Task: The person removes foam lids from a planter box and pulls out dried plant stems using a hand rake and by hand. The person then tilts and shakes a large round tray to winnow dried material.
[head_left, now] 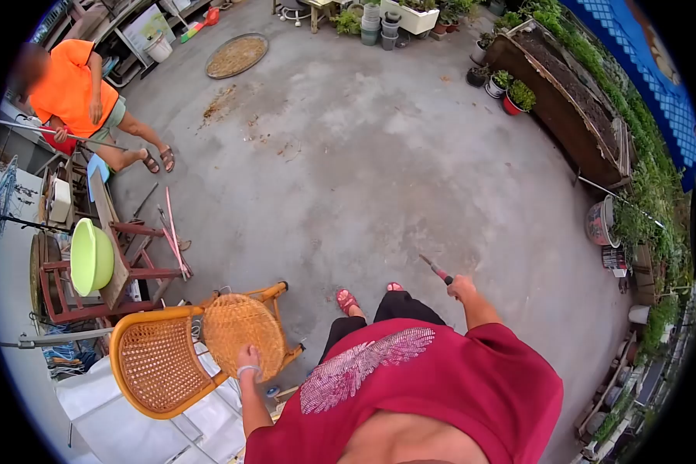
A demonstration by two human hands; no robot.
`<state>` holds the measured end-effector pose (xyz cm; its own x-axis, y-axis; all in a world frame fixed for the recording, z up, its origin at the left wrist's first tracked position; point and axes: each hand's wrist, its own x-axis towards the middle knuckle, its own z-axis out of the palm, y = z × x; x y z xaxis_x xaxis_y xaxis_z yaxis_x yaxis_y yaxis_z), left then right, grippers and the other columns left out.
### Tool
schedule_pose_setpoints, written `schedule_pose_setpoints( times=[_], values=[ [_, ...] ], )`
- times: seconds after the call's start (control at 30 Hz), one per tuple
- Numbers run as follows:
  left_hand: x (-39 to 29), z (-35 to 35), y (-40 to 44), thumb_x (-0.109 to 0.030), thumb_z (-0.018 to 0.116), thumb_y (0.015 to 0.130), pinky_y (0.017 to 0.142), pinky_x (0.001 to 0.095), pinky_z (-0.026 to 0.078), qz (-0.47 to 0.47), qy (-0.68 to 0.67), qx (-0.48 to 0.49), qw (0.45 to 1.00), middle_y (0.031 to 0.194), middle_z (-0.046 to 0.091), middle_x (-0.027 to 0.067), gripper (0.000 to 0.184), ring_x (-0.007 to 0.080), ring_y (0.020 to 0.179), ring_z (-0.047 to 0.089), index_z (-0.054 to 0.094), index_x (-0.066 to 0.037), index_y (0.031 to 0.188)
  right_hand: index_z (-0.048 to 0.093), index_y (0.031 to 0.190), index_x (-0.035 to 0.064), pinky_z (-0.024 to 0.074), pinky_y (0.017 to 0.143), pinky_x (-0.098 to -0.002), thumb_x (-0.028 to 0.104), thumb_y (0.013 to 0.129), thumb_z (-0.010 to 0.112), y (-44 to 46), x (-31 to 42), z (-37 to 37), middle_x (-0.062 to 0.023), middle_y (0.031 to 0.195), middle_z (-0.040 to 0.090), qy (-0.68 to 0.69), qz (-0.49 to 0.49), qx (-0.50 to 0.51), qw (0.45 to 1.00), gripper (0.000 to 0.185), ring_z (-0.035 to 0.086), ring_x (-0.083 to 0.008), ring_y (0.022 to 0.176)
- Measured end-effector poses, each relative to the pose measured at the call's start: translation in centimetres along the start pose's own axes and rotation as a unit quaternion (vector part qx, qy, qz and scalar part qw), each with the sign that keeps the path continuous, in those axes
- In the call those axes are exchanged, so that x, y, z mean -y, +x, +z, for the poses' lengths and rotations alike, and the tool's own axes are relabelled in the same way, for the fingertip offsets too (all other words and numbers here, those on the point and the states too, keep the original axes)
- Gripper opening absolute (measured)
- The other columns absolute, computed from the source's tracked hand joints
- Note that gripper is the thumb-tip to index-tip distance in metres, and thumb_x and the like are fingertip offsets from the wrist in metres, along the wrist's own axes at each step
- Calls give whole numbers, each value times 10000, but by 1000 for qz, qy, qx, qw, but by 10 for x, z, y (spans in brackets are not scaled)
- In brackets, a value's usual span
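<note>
My left hand (248, 359), with a bracelet at the wrist, is closed over the near rim of a round woven tray (242, 329). That tray lies over a rattan chair (162, 363) with an orange frame, hiding most of its seat. Out to the front right, my right hand (462, 288) is wrapped round the handle of a hand tool (438, 269). It has a narrow, pointed dark blade and a red-and-black handle; its exact kind is hard to make out. The blade points forward and left, above the concrete floor (379, 178).
A person in an orange shirt (69, 89) holds a pole at the far left. Nearer stand a wooden frame (143, 272) and a green basin (91, 257). Another round tray (237, 56) lies at the back. Potted plants (520, 94) and a planter box (553, 100) line the right.
</note>
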<state>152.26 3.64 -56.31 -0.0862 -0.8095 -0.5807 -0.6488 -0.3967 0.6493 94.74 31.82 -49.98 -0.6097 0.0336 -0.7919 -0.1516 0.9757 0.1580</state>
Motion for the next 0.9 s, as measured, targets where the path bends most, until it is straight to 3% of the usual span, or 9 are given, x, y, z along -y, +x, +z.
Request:
schedule_pose_setpoints(
  times=[0.13, 0.2, 0.3, 0.37, 0.43, 0.5, 0.6, 0.73, 0.9],
  values=[
    [-78, 7, 42, -108, 445, 862, 431, 237, 389, 34, -57, -27, 997, 602, 507, 23, 130, 92, 476, 460, 538, -18, 878, 629, 874, 40, 490, 632, -295, 119, 649, 608, 24, -48, 41, -85, 770, 640, -73, 35, -22, 996, 239, 629, -177, 678],
    [-96, 30, 47, -105, 449, 860, 426, 241, 388, 16, -72, -35, 997, 604, 511, 25, 124, 95, 469, 461, 539, -21, 879, 593, 1047, 132, 451, 826, -331, 176, 668, 622, 22, -51, 33, -72, 1071, 584, -68, 86, 67, 992, 382, 545, -232, 1026],
    [-92, 63, 48, -160, 467, 856, 480, 269, 436, -45, 57, 95, 993, 675, 571, 54, 163, 122, 552, 528, 553, -23, 873, 636, 888, 77, 491, 656, -292, 119, 621, 633, 29, -48, 23, -67, 781, 643, -83, 73, 33, 993, 271, 630, -184, 739],
    [-87, 86, 36, -180, 472, 854, 507, 281, 458, -46, 211, 158, 964, 708, 591, 69, 184, 135, 589, 553, 555, -18, 878, 636, 900, 84, 491, 666, -299, 122, 618, 634, 42, -35, 5, -66, 797, 644, -102, 58, 43, 992, 284, 630, -187, 753],
    [-90, 108, 26, -174, 470, 855, 505, 282, 460, -62, 249, 199, 946, 712, 591, 73, 183, 140, 591, 558, 552, -15, 894, 633, 911, 83, 491, 676, -306, 126, 624, 626, 63, -20, -25, -70, 813, 644, -109, 43, 47, 992, 291, 629, -191, 766],
    [-106, 131, 21, -168, 468, 856, 502, 283, 463, -82, 256, 213, 939, 716, 592, 77, 184, 146, 593, 564, 549, -12, 909, 627, 922, 73, 493, 686, -313, 131, 636, 609, 87, 2, -60, -80, 828, 642, -101, 26, 49, 993, 292, 628, -195, 778],
    [-143, 162, 28, -160, 465, 858, 498, 284, 467, -84, 241, 211, 944, 722, 592, 83, 187, 154, 595, 572, 544, -8, 932, 598, 1033, 117, 464, 795, -346, 189, 702, 577, 110, 46, -134, -92, 1048, 592, -70, -5, 67, 995, 339, 559, -244, 997],
    [-210, 197, 61, -148, 460, 861, 492, 286, 473, -64, 199, 211, 955, 730, 593, 92, 194, 165, 599, 583, 538, -2, 962, 607, 959, 45, 477, 764, -388, 185, 714, 522, 163, 95, -211, -157, 922, 615, -44, -125, -57, 989, 295, 590, -293, 895],
    [-310, 223, 127, -133, 455, 864, 485, 289, 480, -42, 102, 196, 974, 740, 594, 102, 209, 179, 604, 597, 531, 5, 1000, 594, 945, 39, 476, 762, -390, 195, 723, 530, 188, 137, -290, -163, 939, 607, 30, -138, -105, 984, 279, 585, -302, 895]
  ],
)
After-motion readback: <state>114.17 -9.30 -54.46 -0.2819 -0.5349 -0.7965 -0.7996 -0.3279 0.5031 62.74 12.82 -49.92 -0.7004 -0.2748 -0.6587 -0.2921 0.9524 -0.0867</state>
